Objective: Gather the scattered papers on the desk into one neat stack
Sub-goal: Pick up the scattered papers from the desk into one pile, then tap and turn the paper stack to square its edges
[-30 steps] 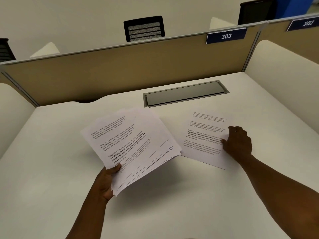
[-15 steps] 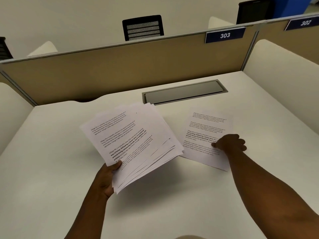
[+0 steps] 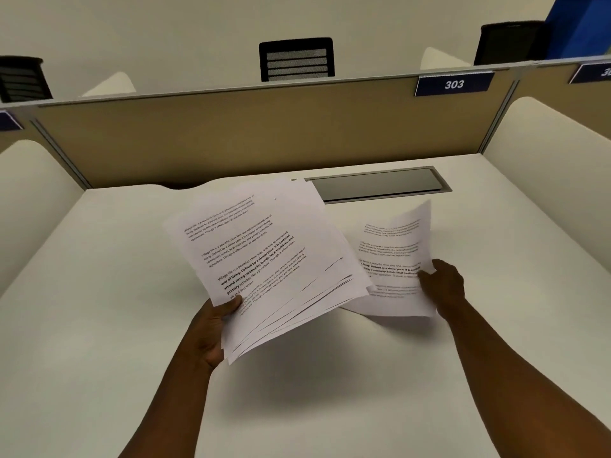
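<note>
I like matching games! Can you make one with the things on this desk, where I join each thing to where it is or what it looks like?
Things:
1. fanned bundle of papers
2. single sheet
3. grey metal flap
4. sign reading 303

Places or states:
A. set flat into the desk near the divider
B. gripped by the left hand
C. fixed at the divider's top edge
D. bent, pinched by the right hand

Pairs: 1-B, 2-D, 3-A, 4-C
</note>
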Demonstrator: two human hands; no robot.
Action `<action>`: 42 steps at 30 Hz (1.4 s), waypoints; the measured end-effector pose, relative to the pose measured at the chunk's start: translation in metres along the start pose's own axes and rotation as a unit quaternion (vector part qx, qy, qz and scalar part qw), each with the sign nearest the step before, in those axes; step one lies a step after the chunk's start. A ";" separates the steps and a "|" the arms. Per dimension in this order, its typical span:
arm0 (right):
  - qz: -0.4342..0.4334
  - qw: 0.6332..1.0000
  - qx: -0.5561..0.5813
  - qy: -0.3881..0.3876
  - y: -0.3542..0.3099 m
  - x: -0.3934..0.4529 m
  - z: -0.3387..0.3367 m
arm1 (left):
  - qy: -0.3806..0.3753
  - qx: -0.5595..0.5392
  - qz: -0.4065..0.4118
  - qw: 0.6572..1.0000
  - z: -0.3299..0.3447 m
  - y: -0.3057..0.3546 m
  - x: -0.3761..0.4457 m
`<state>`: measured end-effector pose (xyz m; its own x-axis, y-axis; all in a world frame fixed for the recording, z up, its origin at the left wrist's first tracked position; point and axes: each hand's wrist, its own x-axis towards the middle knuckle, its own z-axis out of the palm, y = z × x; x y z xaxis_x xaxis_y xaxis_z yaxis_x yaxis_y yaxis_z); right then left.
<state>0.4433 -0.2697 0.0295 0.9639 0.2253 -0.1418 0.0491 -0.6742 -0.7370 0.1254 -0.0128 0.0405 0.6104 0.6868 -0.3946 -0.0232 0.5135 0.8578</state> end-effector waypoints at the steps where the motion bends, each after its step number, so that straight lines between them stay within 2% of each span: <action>1: -0.030 0.999 0.011 -0.017 -0.005 -0.004 -0.001 | -0.005 -0.006 0.007 1.000 0.003 0.003 -0.001; 3: -0.059 0.994 0.072 -0.062 -0.014 -0.010 0.000 | -0.024 -0.022 0.010 0.999 0.007 0.008 -0.002; 6: -0.034 0.970 0.194 -0.142 -0.033 -0.024 0.001 | -0.043 -0.014 0.020 0.999 0.013 0.014 -0.001; 9: -0.010 0.940 0.255 -0.226 -0.052 -0.038 0.000 | -0.047 0.019 0.030 0.998 0.020 0.019 -0.001; 14: 0.045 0.862 0.344 -0.369 -0.065 -0.061 0.001 | -0.076 0.024 -0.017 0.997 0.034 0.027 -0.011; 20: 0.157 0.841 0.327 -0.401 -0.037 -0.077 0.028 | -0.021 0.074 -0.112 0.991 0.034 0.003 -0.012; 24: 0.213 0.855 0.294 -0.370 -0.017 -0.081 0.047 | 0.014 0.088 -0.166 0.982 0.032 -0.017 -0.017; 27: 0.225 0.865 0.282 -0.349 -0.016 -0.078 0.054 | 0.026 0.097 -0.153 0.983 0.032 -0.026 -0.017; 29: 0.190 0.889 0.227 -0.350 -0.022 -0.081 0.057 | 0.034 0.091 -0.134 0.986 0.033 -0.032 -0.014; 33: 0.062 0.926 0.150 -0.340 -0.031 -0.090 0.061 | 0.051 0.092 -0.139 0.985 0.042 -0.035 -0.012; 39: -0.004 0.931 0.134 -0.338 -0.029 -0.086 0.057 | 0.030 0.141 -0.093 0.985 0.044 -0.027 -0.013; 42: -0.025 0.929 0.191 -0.317 -0.038 -0.080 0.051 | 0.011 0.134 -0.045 0.990 0.045 -0.007 -0.014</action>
<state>0.3511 -0.2263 0.0346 0.6097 0.6993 -0.3731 -0.1238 -0.3809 -0.9163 0.1522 -0.0491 0.0551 0.5833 0.6567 -0.4779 0.2429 0.4204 0.8742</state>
